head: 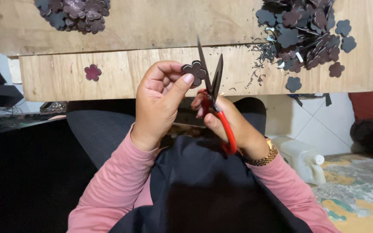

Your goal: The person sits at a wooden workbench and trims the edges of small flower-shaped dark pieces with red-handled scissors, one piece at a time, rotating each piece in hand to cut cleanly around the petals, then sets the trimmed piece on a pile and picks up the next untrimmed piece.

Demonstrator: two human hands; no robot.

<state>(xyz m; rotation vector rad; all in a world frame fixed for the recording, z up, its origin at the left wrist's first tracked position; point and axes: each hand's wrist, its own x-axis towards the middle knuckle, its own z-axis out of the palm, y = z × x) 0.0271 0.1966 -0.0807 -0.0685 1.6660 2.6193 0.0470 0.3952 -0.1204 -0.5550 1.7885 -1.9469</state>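
Note:
My left hand (160,101) pinches a small dark flower-shaped leather piece (195,71) between thumb and fingers. My right hand (229,125) grips red-handled scissors (214,86), their dark blades spread apart and pointing up, right beside the flower piece's edge. Both hands are held over my lap, just in front of a wooden board (152,73). I wear pink sleeves and a gold wristband on the right wrist.
A heap of dark flower cut-outs (307,34) with thin trimmings lies at the board's right. A smaller pile (76,15) sits at the upper left, and one reddish flower (93,72) lies alone. A white plastic jug (301,157) stands on the floor at right.

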